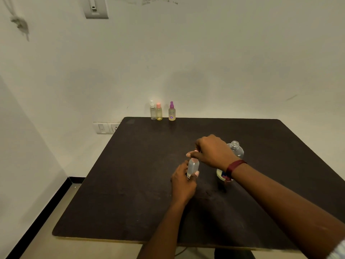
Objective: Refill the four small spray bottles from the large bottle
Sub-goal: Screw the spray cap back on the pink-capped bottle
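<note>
Dark table (130, 193): brown top filling the near and middle ground, its far edge against a pale wall
Held bottle (193, 167): small, clear, roughly upright near the table's middle, with a bit of pink showing at its neck; whether its base touches the table cannot be told
Left hand (183, 184): comes in from the near side, fingers and thumb curled round the held bottle's body, gripping it
Right hand (214, 152): reaches in from the near right, fingers curled down and bunched with the thumb over the held bottle's top, pinching it there
Big bottle (237, 150): clear, neck open with bare threads, standing just right of the held bottle, its lower part hidden behind the right wrist
White-top bottle (153, 111): far edge of the table, leftmost of 3, clear
Pink-top bottle (159, 113): touching or just beside the white-top bottle, yellowish inside
Purple-top bottle (172, 113): a little to the right of those 2, yellowish, with a flower mark
Wristband (235, 166): dark red, on the right wrist
Sockets (106, 128): white plate on the wall, left of the table's far corner
</note>
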